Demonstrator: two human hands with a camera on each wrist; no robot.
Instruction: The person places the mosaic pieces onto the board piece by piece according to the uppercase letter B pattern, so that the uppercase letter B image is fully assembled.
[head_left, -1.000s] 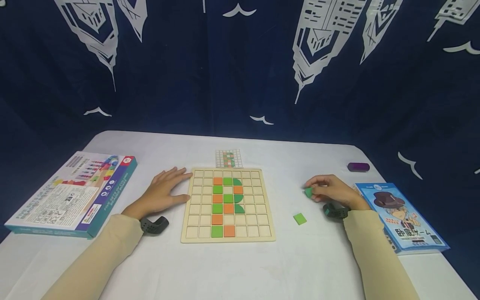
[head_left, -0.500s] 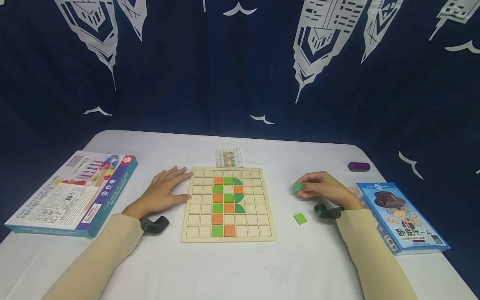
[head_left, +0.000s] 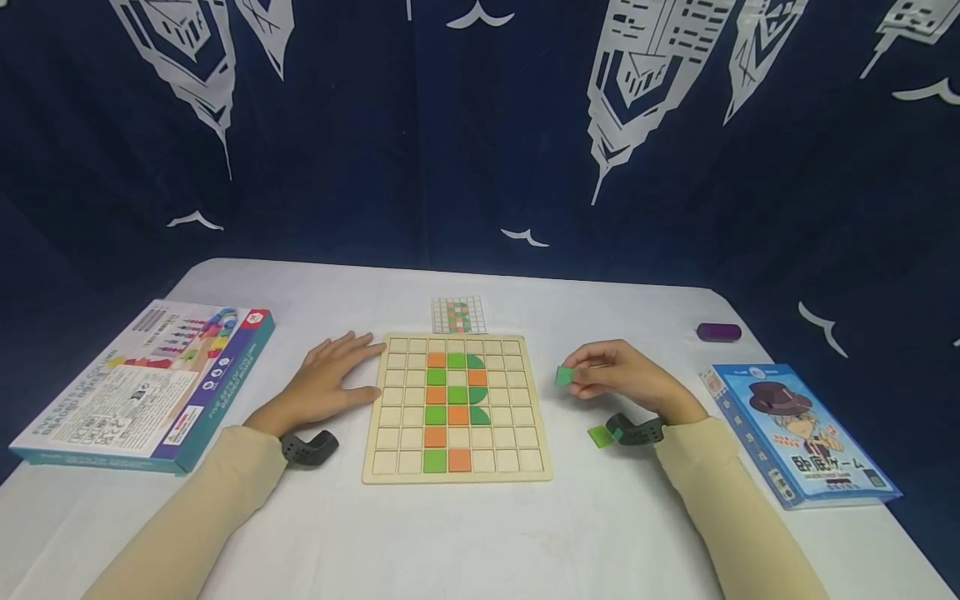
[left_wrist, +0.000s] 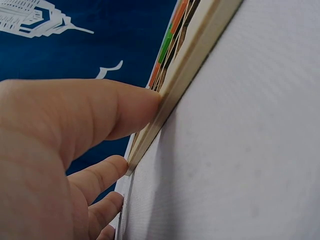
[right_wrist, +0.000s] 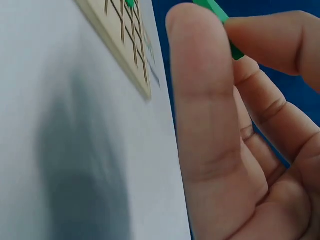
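A wooden grid board (head_left: 386, 467) lies on the white table, with orange and green square tiles and dark green rounded tiles set in its middle columns. My left hand (head_left: 318, 387) rests at the board's left edge, fingers spread; in the left wrist view the thumb (left_wrist: 120, 107) touches the board's side. To the right of the board, my right hand (head_left: 618, 375) pinches a green tile (head_left: 564, 376) between thumb and fingers, above the table. The right wrist view shows that tile (right_wrist: 216, 11) mostly hidden by the thumb. A light green square tile (head_left: 598, 437) lies below the right wrist, partly covered by the wristband.
A small pattern card (head_left: 458, 315) lies behind the board. At the left is a large teal-edged box (head_left: 150, 383); at the right, a blue box (head_left: 806, 433) with a cartoon figure. A purple object (head_left: 718, 332) lies near the far right edge.
My right hand has moved left toward the board, carrying the green tile. Its wristband now covers part of the loose tile. The left hand has stayed in place.
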